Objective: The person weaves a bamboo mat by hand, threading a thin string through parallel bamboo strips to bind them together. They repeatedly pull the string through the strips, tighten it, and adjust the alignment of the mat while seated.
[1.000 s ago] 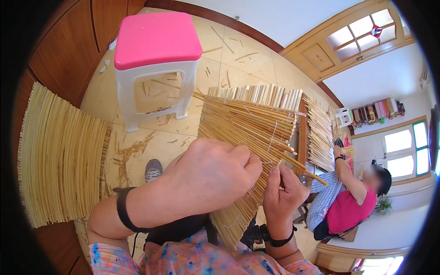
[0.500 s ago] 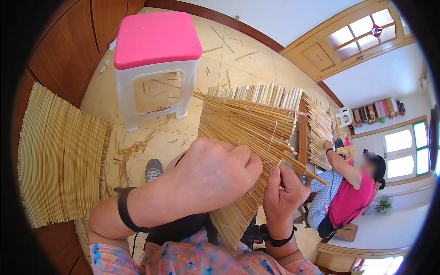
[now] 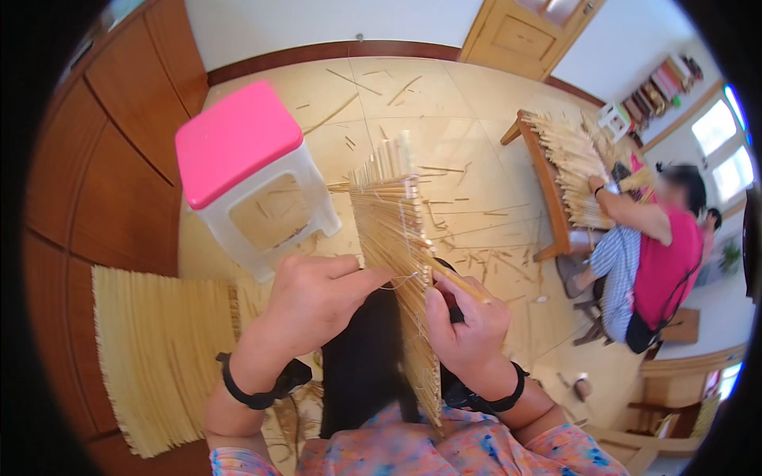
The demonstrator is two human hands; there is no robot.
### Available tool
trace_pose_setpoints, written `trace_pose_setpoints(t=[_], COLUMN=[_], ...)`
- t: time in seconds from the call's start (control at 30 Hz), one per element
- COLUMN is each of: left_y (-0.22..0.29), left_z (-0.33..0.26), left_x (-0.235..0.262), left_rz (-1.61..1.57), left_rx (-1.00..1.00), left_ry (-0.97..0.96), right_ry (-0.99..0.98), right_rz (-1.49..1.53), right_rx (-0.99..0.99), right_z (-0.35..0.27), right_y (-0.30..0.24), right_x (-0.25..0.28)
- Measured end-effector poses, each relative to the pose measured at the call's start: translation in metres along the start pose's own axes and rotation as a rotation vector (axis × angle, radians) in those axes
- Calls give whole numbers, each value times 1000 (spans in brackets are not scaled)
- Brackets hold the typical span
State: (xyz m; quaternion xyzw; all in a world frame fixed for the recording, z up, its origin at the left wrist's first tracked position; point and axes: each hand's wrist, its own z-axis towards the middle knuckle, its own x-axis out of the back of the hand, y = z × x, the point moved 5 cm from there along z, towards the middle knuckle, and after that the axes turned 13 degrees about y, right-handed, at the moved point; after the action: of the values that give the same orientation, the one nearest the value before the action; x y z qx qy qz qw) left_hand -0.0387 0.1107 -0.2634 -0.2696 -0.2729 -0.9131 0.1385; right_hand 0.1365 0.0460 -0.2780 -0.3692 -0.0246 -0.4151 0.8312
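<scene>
A mat of thin straw-coloured reed stalks, bound with pale thread, stands tilted nearly edge-on above my lap. My left hand is on its left side, thumb and forefinger pinched on a fine white thread that runs to the mat's edge. On the other side my right hand is closed on the mat's right edge, thumb against the stalk ends. A thicker single stalk pokes out over the right fingers. What the curled right fingertips touch is partly hidden.
A pink-topped white stool stands ahead left. Another reed mat leans by the wooden cabinets. Cut stalk pieces litter the tiled floor. At right, a person in pink works at a low wooden table covered with stalks.
The mat has turned from a slanted, broad-side view to nearly edge-on. My left hand has drawn back left off the mat, with the thread stretched from it. The view has shifted.
</scene>
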Motion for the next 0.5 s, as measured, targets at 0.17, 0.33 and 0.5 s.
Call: trace_pose_setpoints(t=[0.17, 0.33, 0.5], left_y=[-8, -6, -8], left_z=[-1, 6, 2], left_x=[-5, -8, -9], left_rz=[-34, -42, 0], left_rx=[35, 86, 112], left_ry=[-61, -126, -174], right_ry=[20, 51, 29], right_rz=[229, 406, 543], right_rx=[-40, -131, -179], right_z=[-12, -21, -25], right_y=[19, 32, 33], right_x=[5, 3, 1])
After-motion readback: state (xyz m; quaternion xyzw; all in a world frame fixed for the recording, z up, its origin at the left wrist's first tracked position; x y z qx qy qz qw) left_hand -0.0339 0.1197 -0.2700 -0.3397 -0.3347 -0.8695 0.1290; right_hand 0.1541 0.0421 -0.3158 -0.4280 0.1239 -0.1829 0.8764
